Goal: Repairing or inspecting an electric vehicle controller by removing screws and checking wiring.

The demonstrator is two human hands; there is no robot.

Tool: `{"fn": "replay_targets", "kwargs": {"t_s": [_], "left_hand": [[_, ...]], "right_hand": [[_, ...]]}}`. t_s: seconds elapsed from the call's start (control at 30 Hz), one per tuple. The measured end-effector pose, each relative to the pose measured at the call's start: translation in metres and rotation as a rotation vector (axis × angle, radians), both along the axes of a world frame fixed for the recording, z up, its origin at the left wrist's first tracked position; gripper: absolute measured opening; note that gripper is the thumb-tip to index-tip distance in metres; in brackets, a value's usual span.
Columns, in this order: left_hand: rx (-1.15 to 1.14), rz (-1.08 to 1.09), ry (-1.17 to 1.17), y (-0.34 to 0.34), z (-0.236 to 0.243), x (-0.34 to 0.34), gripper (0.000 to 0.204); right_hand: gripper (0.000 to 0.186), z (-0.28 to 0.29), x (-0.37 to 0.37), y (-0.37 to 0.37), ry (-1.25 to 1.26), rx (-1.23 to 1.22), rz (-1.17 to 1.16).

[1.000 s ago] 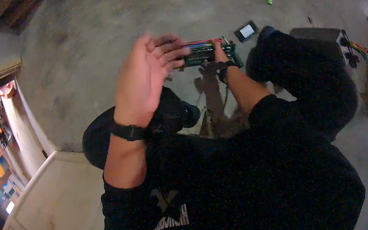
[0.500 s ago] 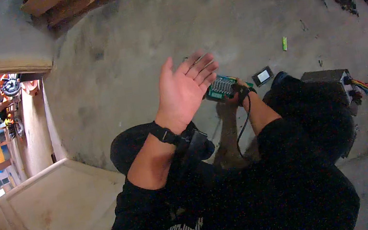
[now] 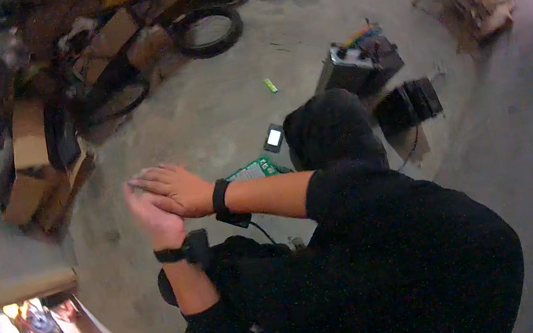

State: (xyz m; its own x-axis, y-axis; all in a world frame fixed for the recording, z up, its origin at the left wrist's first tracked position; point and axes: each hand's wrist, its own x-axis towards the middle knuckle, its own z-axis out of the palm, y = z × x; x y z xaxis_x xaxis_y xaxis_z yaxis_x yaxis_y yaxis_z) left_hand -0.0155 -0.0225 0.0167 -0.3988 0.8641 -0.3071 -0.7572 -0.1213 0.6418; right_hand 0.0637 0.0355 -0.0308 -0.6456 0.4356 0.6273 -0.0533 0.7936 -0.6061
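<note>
My left hand (image 3: 152,215) is raised over the floor, fingers stretched out, a black strap on its wrist. My right hand (image 3: 182,192) rests flat against it, its fingers extended across the left palm and fingers. Nothing shows between the two hands, though the contact is partly hidden and a little blurred. Just beyond the right wrist, a green circuit board (image 3: 263,166) is partly covered by my forearm. A black box with a cable hangs at that wrist's strap. On the floor farther off is a small black device with a white screen (image 3: 273,137).
A thin yellow-green object (image 3: 270,86) lies on the concrete. Right of it stand a metal-cased unit with coloured wires (image 3: 343,67) and a black box (image 3: 407,106). A tyre (image 3: 210,48) and cardboard boxes (image 3: 31,144) sit far left, wooden pieces (image 3: 467,10) far right.
My right hand has left the circuit board and moved left onto my left hand. The view has turned, bringing the boxes and tyre into the upper left.
</note>
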Motion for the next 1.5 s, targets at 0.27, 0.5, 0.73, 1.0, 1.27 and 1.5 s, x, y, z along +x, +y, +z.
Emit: {"fn": "replay_targets", "kwargs": {"t_s": [0.27,0.5,0.73,1.0,1.27,1.5], "left_hand": [[0.303,0.228,1.748,0.007,-0.024,0.032,0.067],[0.318,-0.076,-0.213,0.005,-0.113,0.017,0.063],[-0.100,-0.098,-0.310,0.005,-0.054,0.047,0.060],[0.367,0.152,1.539,0.023,-0.057,0.039,0.060],[-0.574,-0.380,1.314,0.003,-0.118,-0.001,0.038],[-0.341,-0.239,1.598,0.001,-0.117,0.041,0.025]], "right_hand": [[0.051,-0.072,0.017,0.015,-0.174,-1.660,0.311],[0.055,0.048,0.049,0.041,-0.014,-1.225,0.283],[0.052,-0.013,0.080,0.035,-0.455,-0.066,0.090],[0.072,-0.057,0.038,0.035,0.025,-2.145,0.333],[0.050,0.110,0.208,0.092,-0.068,-1.198,0.266],[0.047,-0.023,0.528,0.130,-0.576,-0.485,-1.077]]}}
